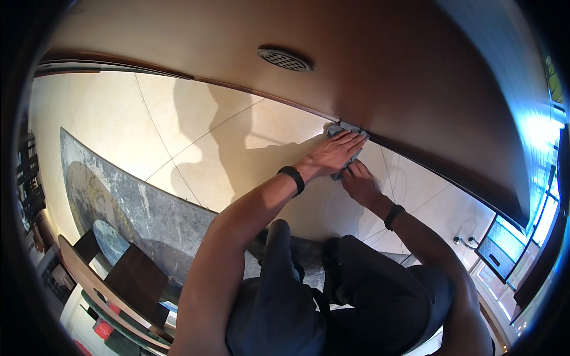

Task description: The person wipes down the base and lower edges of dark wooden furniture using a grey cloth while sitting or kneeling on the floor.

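A crumpled grey cloth (347, 126) is pressed against the bottom edge of a dark brown wooden cabinet panel (392, 80). My left hand (334, 153) lies over the cloth, fingers together and stretched towards that edge. Just below and to the right, my right hand (361, 183) pinches the cloth's lower end between bent fingers. Part of the cloth is hidden beneath the left hand. Both wrists wear dark bands. Under the hands is a cream tiled floor (200, 120), on which shadows fall.
A round perforated vent (285, 60) is set in the panel. A grey patterned rug (133, 209) runs behind me and under my knees. At the lower left stands wooden furniture (138, 280) with a curved rim. Chrome legs (465, 241) and a bright glazed frame (503, 249) are at right.
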The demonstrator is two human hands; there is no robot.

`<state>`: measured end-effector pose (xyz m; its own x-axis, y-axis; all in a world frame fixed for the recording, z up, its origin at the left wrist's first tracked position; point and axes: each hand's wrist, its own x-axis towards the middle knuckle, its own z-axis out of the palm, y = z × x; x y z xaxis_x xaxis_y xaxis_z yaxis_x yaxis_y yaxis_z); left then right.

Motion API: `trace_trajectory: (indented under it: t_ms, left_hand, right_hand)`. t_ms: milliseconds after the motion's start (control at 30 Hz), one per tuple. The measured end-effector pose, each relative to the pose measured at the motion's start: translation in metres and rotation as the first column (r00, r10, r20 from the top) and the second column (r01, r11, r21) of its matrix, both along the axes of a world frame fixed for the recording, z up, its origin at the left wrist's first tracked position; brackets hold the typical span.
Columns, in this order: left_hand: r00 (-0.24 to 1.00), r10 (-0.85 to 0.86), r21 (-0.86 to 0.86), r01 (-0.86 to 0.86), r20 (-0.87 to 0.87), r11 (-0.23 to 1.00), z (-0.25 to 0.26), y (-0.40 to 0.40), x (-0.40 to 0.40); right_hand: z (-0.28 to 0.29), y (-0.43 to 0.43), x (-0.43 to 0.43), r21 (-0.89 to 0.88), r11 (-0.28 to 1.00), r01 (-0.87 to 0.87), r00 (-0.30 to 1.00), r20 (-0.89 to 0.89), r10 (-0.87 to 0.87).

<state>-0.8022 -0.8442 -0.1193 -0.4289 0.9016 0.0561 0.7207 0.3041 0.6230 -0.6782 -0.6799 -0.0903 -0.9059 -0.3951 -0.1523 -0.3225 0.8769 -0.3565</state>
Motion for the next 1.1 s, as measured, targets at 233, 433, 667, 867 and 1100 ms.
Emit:
trace_trajectory:
  t_ms: [233, 433, 667, 867, 1100]
  left_hand:
    - [0.995, -0.097, -0.020, 0.098, 0.017, 0.995, -0.008, -0.001, -0.018]
    - [0.999, 0.029, 0.026, -0.030, 0.037, 0.999, -0.013, -0.038, -0.029]
    - [0.935, 0.337, 0.027, -0.336, -0.106, 0.941, 0.008, -0.149, -0.058]
    - [0.839, 0.519, 0.019, -0.523, -0.161, 0.852, 0.029, -0.215, -0.083]
    - [0.743, 0.667, 0.017, -0.667, -0.058, 0.745, 0.032, -0.245, -0.110]
  right_hand:
    - [0.007, -0.007, -0.010, -0.047, 0.999, 0.025, 0.999, 0.023, -0.024]
    - [0.008, -0.022, -0.037, -0.114, 0.993, -0.027, 1.000, 0.007, 0.028]
    - [-0.018, -0.105, -0.093, -0.167, 0.986, -0.027, 0.999, -0.043, 0.020]
    - [-0.010, -0.184, -0.156, -0.315, 0.944, -0.094, 0.990, -0.131, 0.055]
    - [-0.010, -0.230, -0.194, -0.294, 0.954, -0.065, 0.994, -0.099, 0.037]
